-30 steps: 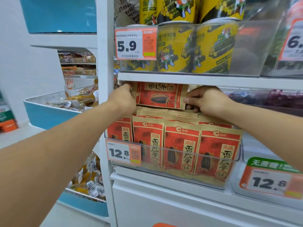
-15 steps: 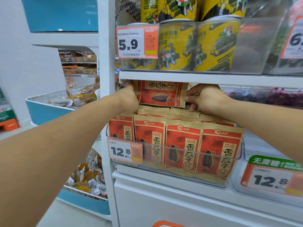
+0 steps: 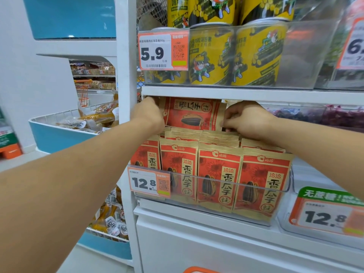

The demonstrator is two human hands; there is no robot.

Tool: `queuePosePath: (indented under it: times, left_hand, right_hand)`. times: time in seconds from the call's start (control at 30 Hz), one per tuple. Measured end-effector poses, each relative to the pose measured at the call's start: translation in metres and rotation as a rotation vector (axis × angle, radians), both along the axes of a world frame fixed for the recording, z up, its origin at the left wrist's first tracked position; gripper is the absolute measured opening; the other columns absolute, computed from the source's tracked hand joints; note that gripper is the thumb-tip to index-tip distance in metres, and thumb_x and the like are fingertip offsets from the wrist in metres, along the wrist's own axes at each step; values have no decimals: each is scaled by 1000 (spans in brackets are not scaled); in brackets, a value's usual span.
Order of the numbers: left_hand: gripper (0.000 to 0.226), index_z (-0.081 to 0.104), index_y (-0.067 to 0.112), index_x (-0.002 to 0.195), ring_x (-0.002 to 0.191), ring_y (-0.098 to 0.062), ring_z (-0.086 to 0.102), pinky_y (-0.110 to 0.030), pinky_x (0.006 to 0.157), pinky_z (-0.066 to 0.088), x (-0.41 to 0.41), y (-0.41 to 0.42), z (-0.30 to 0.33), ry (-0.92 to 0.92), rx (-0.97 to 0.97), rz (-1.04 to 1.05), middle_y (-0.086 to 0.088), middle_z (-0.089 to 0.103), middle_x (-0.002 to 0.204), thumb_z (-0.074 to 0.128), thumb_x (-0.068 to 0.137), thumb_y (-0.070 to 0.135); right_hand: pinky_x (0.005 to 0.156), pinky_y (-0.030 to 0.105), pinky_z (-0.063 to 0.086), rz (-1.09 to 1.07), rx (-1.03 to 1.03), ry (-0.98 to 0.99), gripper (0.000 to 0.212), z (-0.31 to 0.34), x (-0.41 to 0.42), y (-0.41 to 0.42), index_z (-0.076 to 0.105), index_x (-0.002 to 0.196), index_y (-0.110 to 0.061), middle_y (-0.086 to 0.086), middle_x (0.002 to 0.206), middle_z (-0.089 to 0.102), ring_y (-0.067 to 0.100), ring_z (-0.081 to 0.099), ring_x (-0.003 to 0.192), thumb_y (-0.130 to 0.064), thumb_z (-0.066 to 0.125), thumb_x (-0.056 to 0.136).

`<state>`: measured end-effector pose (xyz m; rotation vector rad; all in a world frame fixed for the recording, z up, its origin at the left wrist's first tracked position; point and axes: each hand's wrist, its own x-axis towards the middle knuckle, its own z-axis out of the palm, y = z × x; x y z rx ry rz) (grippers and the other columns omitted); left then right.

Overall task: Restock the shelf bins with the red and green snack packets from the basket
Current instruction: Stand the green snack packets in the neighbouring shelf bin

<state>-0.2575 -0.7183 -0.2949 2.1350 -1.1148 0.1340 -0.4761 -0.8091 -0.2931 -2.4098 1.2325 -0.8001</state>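
1. Head view of a white shelf unit (image 3: 246,93) in a shop, filling most of the scene, with blue and white racks of other snacks at far left.
2. Clear shelf bin (image 3: 236,184) sits on the middle shelf, packed with upright red snack packets (image 3: 218,174) standing in rows, printed faces toward the camera.
3. Yellow canisters (image 3: 234,56) stand in a clear bin on the shelf above, with some stacked on top.
4. Two bare forearms reach in from the near left and near right, up to the gap just under the upper shelf.
5. One red packet (image 3: 192,114) lies sideways on top of the upright rows, held between both hands.
6. Left hand (image 3: 148,113) has its fingers curled around the packet's left edge.
7. Right hand (image 3: 247,120) pinches the packet's right edge with curled fingers, resting on the packet tops.
8. Orange price tags reading 5.9 (image 3: 163,50) and 12.8 (image 3: 149,182) clip to the bin fronts.
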Motion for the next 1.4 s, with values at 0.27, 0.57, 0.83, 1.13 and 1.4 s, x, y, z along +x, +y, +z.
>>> queuePosePath:
  times: [0.27, 0.57, 0.83, 1.13, 1.4]
  left_hand:
    - [22, 61, 10, 100, 89, -30, 62, -47, 87, 55, 12, 0, -7, 36, -143, -45, -14, 67, 99, 64, 83, -5]
    - [10, 62, 8, 100, 92, -31, 60, -39, 80, 51, 13, -7, -7, 36, -171, 3, -8, 64, 101, 57, 91, 6]
    - [4, 54, 7, 93, 85, -29, 50, -35, 71, 40, 3, -7, 0, -24, -68, 47, -12, 54, 93, 56, 92, 3]
    - [31, 43, 10, 66, 62, -23, 43, -32, 54, 34, 1, -7, 5, -129, 62, 67, -8, 48, 74, 57, 93, 7]
    - [31, 44, 10, 64, 57, -17, 41, -30, 50, 33, 3, -6, 1, -54, 10, 50, -4, 45, 66, 59, 91, 2]
  right_hand:
    - [48, 10, 39, 77, 8, -142, 8, -4, -5, 3, 70, 85, -5, 11, 76, 70, -1, 51, 46, -12, 74, 88]
    - [44, 21, 39, 58, 9, -46, 25, -3, -1, -1, 67, 84, -12, -1, 74, 71, 5, 45, 40, -24, 54, 102]
    - [55, 27, 39, 17, 103, -24, 26, 3, 7, 2, 70, 91, -8, 1, 80, 73, 13, 49, 55, -26, 56, 102]
    - [53, 24, 41, -27, 180, 34, 26, 10, 9, 6, 74, 96, -3, 6, 84, 73, 15, 53, 58, -23, 58, 101]
    - [51, 25, 39, 25, 100, -25, 30, 3, 7, 3, 60, 72, -14, 5, 77, 70, 12, 48, 54, -23, 59, 100]
